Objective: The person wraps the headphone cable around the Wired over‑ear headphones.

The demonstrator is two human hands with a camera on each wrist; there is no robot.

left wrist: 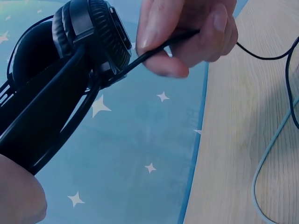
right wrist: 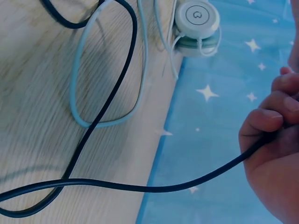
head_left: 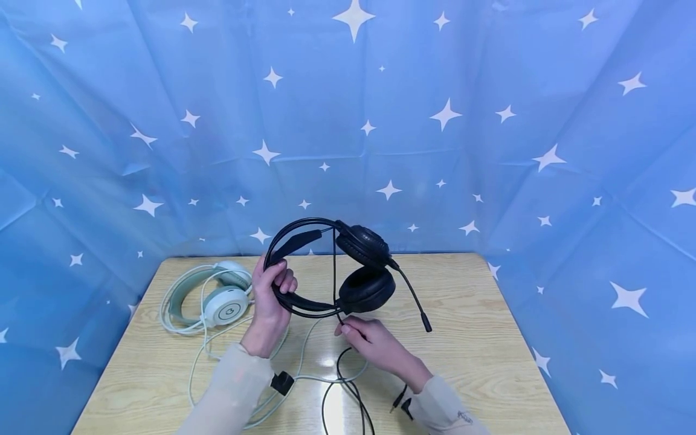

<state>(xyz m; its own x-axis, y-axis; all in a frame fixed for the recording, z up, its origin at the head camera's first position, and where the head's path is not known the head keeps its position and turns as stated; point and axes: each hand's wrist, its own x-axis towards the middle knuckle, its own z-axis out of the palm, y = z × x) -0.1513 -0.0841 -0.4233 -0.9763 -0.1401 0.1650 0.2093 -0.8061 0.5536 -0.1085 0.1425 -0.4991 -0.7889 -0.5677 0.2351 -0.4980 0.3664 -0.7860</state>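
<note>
Held above the table, a black headset has its headband at the left and its ear cups and boom microphone at the right. My left hand grips the headband, fingers wrapped round it. Close below the lower ear cup, my right hand pinches the headset's black cable between thumb and fingers. In the left wrist view the cable runs from the ear cup into the right hand's fingers. The rest of the cable loops down onto the table, with a plug near the right sleeve.
A pale green headset lies at the table's left, its light cable spreading across the middle and crossing the black one. A black block-like piece sits near the left sleeve. Behind the wooden table hangs a blue star-patterned cloth.
</note>
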